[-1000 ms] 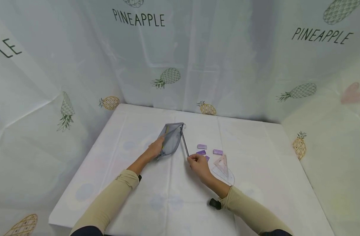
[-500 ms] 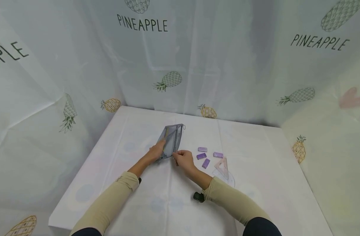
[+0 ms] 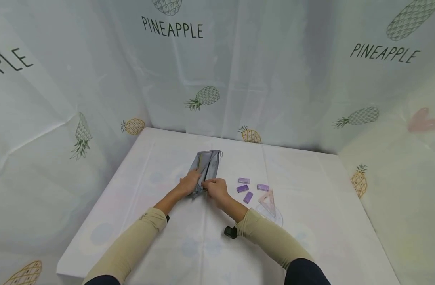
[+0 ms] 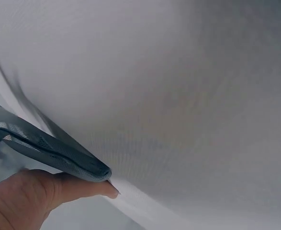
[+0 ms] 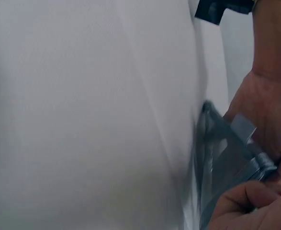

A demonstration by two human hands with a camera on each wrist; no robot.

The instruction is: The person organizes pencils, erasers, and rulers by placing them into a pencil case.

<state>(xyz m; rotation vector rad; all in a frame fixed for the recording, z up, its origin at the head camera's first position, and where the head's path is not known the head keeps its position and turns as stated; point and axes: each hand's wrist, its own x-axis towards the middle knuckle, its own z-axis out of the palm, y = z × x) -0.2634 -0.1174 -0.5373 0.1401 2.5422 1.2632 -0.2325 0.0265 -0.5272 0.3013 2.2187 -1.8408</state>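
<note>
A grey mesh pencil case (image 3: pixel 213 169) lies tilted near the middle of the table. My left hand (image 3: pixel 189 182) grips its left side; the left wrist view shows my thumb along the case's edge (image 4: pixel 59 155). Inside is a yellowish stick (image 3: pixel 199 160), probably a pencil. A thin black pencil (image 3: pixel 207 171) lies in the case, and my right hand (image 3: pixel 216 189) pinches its near end at the case's near edge. In the right wrist view, curled fingers of my right hand (image 5: pixel 255 208) are close to the case (image 5: pixel 226 148); the pencil cannot be made out there.
Several small purple blocks (image 3: pixel 243 189), like erasers, lie right of the case. Beside them are a pinkish set square (image 3: pixel 268 201) and a clear protractor (image 3: pixel 276 217). A pineapple-print curtain (image 3: pixel 274 79) surrounds the white table (image 3: pixel 167 245).
My right hand has moved left, bringing the black pencil from beside the case into it, then a little further left. The left hand keeps its grip on the case.
</note>
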